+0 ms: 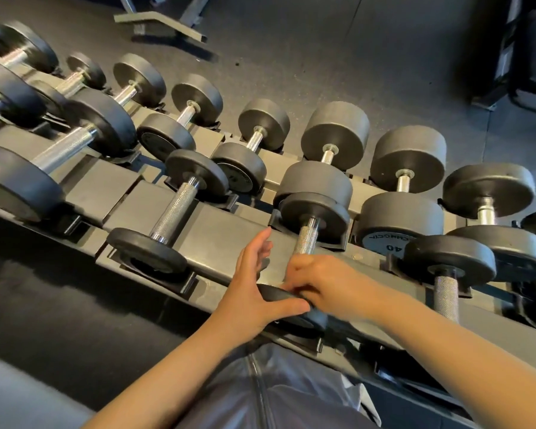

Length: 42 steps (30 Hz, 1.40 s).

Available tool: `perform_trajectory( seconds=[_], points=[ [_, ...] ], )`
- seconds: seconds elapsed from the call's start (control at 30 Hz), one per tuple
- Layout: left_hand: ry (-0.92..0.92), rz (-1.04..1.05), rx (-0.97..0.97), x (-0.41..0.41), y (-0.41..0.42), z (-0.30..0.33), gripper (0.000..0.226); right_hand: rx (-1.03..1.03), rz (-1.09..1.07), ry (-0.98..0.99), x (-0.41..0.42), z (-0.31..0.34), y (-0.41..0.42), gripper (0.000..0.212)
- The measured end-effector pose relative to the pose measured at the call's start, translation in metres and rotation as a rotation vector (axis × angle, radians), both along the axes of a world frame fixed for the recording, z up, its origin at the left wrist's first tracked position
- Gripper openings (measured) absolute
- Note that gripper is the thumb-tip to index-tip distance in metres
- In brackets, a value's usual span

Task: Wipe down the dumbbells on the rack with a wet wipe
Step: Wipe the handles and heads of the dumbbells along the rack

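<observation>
The dumbbell [307, 238] I am handling lies on the front row of the rack [223, 236]; it has black round heads and a knurled steel handle. My right hand [319, 286] grips the handle at its near end, fingers curled and slightly blurred. My left hand [254, 289] sits beside it, the thumb pressing on the rim of the near head [268, 291] and the fingers straight, pointing away from me. No wet wipe shows; whether one is under my right hand I cannot tell.
More black dumbbells fill both rows: one to the left [175, 209], one to the right [446, 292], and a back-row one marked 40 [393, 243]. A bench frame [161, 24] stands on the dark floor beyond. My grey clothing [276, 394] touches the rack's front edge.
</observation>
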<state>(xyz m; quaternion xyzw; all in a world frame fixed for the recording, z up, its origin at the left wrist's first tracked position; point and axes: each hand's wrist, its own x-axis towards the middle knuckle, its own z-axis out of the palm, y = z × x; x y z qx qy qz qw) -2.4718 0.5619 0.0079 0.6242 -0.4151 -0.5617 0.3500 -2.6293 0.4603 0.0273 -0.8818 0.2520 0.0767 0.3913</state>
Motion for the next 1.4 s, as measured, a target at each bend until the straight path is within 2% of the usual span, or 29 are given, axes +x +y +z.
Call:
perform_trajectory(
  seconds=[0.07,0.13,0.2,0.27,0.37,0.43,0.5,0.57,0.63,0.7,0.73,0.8,0.87,1.07,1.2,1.3,1.4],
  points=[
    [-0.088,-0.033,-0.045,0.003,0.0,0.007,0.102,0.089,0.006,0.016,0.002,0.007,0.003,0.017],
    [-0.225,-0.07,-0.136,0.012,-0.002,0.023,0.078,0.115,-0.016,0.071,0.004,0.009,-0.002,0.018],
    [-0.412,-0.053,-0.313,0.031,-0.004,0.039,0.049,0.117,-0.134,0.071,0.011,0.012,-0.007,0.02],
    [-0.577,0.051,-0.475,0.059,-0.003,0.047,0.033,0.083,-0.326,0.004,0.027,0.016,-0.01,0.023],
    [-0.822,0.179,-0.538,0.106,-0.003,0.042,0.036,0.035,-0.522,-0.082,0.067,0.021,-0.012,0.025],
    [-0.932,0.186,-0.442,0.135,-0.003,0.032,0.049,-0.02,-0.564,-0.15,0.106,0.019,-0.01,0.024],
    [-0.833,0.171,-0.306,0.158,0.0,0.019,0.067,-0.065,-0.615,-0.248,0.148,0.014,-0.006,0.022],
    [-0.54,0.193,-0.17,0.174,0.003,0.01,0.078,-0.054,-0.608,-0.263,0.187,0.004,-0.001,0.02],
    [-0.355,0.174,-0.125,0.188,0.002,0.001,0.084,0.086,-0.509,-0.197,0.211,-0.008,0.006,0.017],
    [-0.272,0.103,-0.108,0.203,-0.004,-0.004,0.093,0.286,-0.46,-0.144,0.217,-0.012,0.009,0.016],
    [-0.243,0.05,-0.094,0.21,-0.009,-0.005,0.097,0.343,-0.458,-0.124,0.217,-0.011,0.008,0.016],
    [-0.219,-0.074,-0.092,0.219,-0.016,-0.007,0.1,0.312,-0.471,-0.081,0.217,-0.011,0.008,0.015],
    [-0.185,-0.137,-0.101,0.223,-0.018,-0.01,0.099,0.161,-0.521,-0.077,0.223,-0.01,0.01,0.014],
    [-0.087,-0.114,-0.109,0.234,-0.022,-0.017,0.103,-0.258,-0.615,-0.119,0.246,-0.019,0.006,0.017],
    [-0.069,-0.155,-0.065,0.234,-0.022,-0.011,0.103,-0.47,-0.638,0.0,0.251,-0.039,-0.023,0.018],
    [-0.053,-0.154,-0.063,0.235,-0.023,-0.009,0.104,-0.492,-0.708,-0.009,0.257,-0.044,-0.028,0.018],
    [-0.041,-0.156,-0.055,0.235,-0.023,-0.01,0.106,-0.298,-0.81,-0.113,0.254,-0.033,-0.018,0.014]
  ],
)
